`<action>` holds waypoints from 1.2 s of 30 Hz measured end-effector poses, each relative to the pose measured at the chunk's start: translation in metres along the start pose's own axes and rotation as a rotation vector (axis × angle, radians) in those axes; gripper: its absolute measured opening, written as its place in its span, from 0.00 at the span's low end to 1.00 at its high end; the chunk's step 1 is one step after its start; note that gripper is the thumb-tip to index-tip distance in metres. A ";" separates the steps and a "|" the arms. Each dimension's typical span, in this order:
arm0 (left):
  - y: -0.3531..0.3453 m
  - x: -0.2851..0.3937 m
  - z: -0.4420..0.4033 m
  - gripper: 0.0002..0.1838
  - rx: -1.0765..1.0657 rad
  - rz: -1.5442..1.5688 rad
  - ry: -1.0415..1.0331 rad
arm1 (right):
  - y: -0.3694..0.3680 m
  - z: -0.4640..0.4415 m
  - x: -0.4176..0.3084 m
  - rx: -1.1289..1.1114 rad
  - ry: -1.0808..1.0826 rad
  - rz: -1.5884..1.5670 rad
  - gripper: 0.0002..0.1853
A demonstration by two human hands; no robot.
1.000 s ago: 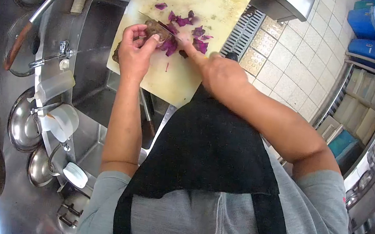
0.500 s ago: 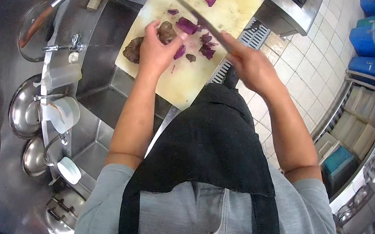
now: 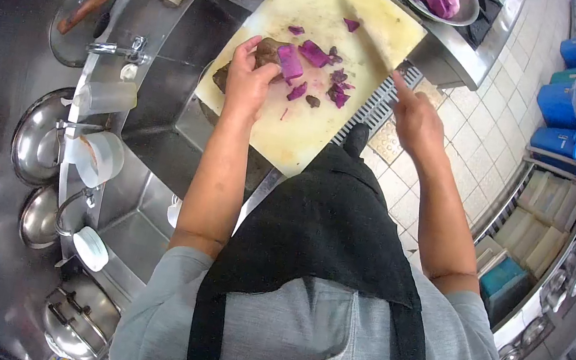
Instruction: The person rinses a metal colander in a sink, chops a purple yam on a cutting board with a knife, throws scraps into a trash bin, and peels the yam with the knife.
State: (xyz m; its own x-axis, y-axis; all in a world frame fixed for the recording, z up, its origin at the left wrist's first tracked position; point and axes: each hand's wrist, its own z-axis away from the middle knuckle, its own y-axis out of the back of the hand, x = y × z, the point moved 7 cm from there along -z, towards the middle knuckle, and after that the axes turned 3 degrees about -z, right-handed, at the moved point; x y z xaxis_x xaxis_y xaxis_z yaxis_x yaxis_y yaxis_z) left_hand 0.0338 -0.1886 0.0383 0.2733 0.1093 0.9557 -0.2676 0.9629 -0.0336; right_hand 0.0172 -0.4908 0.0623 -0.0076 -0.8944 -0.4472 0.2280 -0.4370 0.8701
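Note:
My left hand (image 3: 247, 83) grips a brown-skinned purple root (image 3: 288, 62) whose cut purple face shows, over the yellowed cutting board (image 3: 265, 135). My right hand (image 3: 416, 117) is closed on the handle of a knife (image 3: 368, 34); its blade, blurred by motion, points up and left above the board. A purple slab (image 3: 314, 53) lies just right of the root, and several dark purple peelings (image 3: 338, 92) are scattered around it. Partly behind my left hand, a second brown root (image 3: 220, 77) rests at the board's left edge.
Left of the board is a steel sink (image 3: 154, 126) with a faucet (image 3: 129, 50). A metal bowl (image 3: 462, 12) with purple pieces stands at the upper right, by the stove. Pot lids (image 3: 41, 136) line the left side. Blue bins (image 3: 563, 106) stand on the right.
My right hand and the knife have swung right, away from the root. A purple cut face and a slab now show where the blade was. The view has shifted, bringing the bowl in.

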 end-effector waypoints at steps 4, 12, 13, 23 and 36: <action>0.006 0.004 0.002 0.32 -0.103 0.257 -0.085 | -0.013 0.010 -0.021 -0.067 0.139 -0.080 0.25; 0.013 0.021 0.022 0.30 -0.204 0.519 -0.103 | 0.006 0.021 -0.059 -0.294 -0.104 -0.830 0.23; 0.009 0.021 0.024 0.29 -0.243 0.667 -0.055 | 0.004 0.021 -0.061 -0.297 -0.095 -0.822 0.23; -0.002 -0.017 0.023 0.34 -0.127 1.069 0.171 | -0.009 0.028 -0.062 -0.278 -0.022 -0.981 0.22; -0.016 -0.034 0.063 0.37 -0.369 0.800 0.297 | 0.001 0.047 -0.048 -0.212 0.122 -0.836 0.19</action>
State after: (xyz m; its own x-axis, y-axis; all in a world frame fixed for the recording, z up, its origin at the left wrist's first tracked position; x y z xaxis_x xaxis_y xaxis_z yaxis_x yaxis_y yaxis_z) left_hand -0.0296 -0.2236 0.0246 0.3733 0.7844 0.4954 -0.1814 0.5854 -0.7902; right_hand -0.0279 -0.4531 0.0943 -0.1514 -0.2665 -0.9519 0.3711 -0.9078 0.1951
